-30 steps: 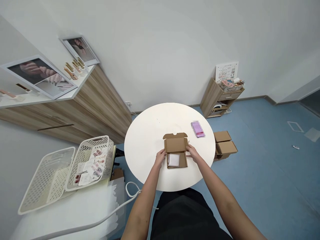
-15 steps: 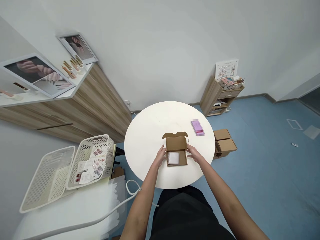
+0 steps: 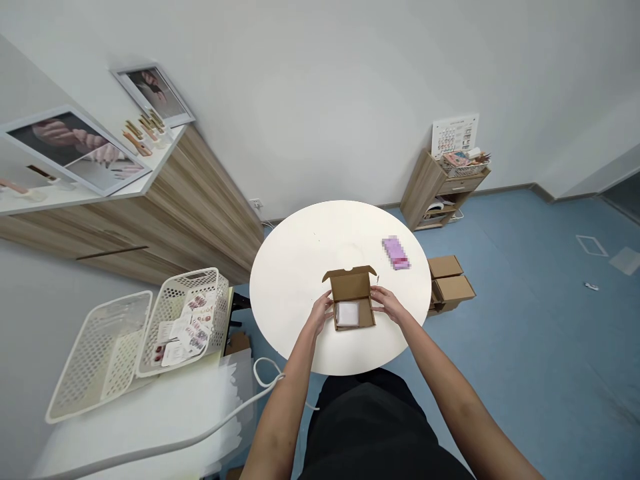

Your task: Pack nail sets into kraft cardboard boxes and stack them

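A small brown cardboard box (image 3: 367, 315) lies on the round white table (image 3: 287, 267) with its lid (image 3: 350, 285) raised at the far side. Inside, toward the left, rests a flat white packet (image 3: 348, 313); what it contains I cannot make out. My left hand (image 3: 321, 313) holds the box's left side, fingers bent against it. On the opposite side my right hand (image 3: 387, 303) grips the right wall near the lid's hinge, its fingers partly spread along the edge.
A blurred purple item (image 3: 395, 253) lies at the table's right. White plastic baskets (image 3: 183, 320), one holding printed cards, stand at left near a white cable (image 3: 215, 430). Cardboard boxes (image 3: 453, 287) are stacked right of the table. A small wooden cabinet (image 3: 425, 183) stands by the wall.
The lid's side flaps stand slightly wider apart, and the lid leans a little more toward me. Both hands remain at the box's sides. The view has shifted slightly.
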The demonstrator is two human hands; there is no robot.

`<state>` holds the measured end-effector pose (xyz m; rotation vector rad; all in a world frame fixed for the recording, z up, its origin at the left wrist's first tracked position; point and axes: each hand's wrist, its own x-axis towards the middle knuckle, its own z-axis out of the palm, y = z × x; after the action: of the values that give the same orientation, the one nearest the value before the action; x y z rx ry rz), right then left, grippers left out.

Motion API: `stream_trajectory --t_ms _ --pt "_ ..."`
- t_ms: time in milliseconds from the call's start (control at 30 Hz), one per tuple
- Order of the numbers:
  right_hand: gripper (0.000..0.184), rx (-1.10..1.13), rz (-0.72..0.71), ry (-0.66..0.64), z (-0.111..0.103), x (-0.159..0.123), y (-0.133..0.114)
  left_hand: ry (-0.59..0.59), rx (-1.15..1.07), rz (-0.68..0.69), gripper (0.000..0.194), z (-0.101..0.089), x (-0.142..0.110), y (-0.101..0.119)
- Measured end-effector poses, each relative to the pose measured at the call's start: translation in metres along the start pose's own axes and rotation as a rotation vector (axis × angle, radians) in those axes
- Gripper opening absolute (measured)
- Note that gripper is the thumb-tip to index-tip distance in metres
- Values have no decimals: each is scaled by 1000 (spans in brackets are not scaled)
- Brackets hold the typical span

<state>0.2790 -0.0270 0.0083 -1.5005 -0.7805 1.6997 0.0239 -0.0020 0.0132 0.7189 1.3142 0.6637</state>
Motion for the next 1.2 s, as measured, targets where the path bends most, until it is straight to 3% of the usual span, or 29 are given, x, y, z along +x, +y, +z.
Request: stream_trajectory --t_ms 267,567,733,1000,1200 --pt "38 11 31 -31 -13 -3 2 -46 41 40 52 0 -6 0" --pt "31 -84 -54 29 -5 -5 13 40 22 100 47 0 -3 -20" --pt "38 -235 -210 71 -7 -4 28 -16 110 237 38 -6 -9 -33" --pt "41 -296 -283 140 -9 -12 61 -46 151 361 44 -10 -12 -55" --pt "36 -453 -369 229 -1 -13 63 -11 311 549 38 -10 -5 -64"
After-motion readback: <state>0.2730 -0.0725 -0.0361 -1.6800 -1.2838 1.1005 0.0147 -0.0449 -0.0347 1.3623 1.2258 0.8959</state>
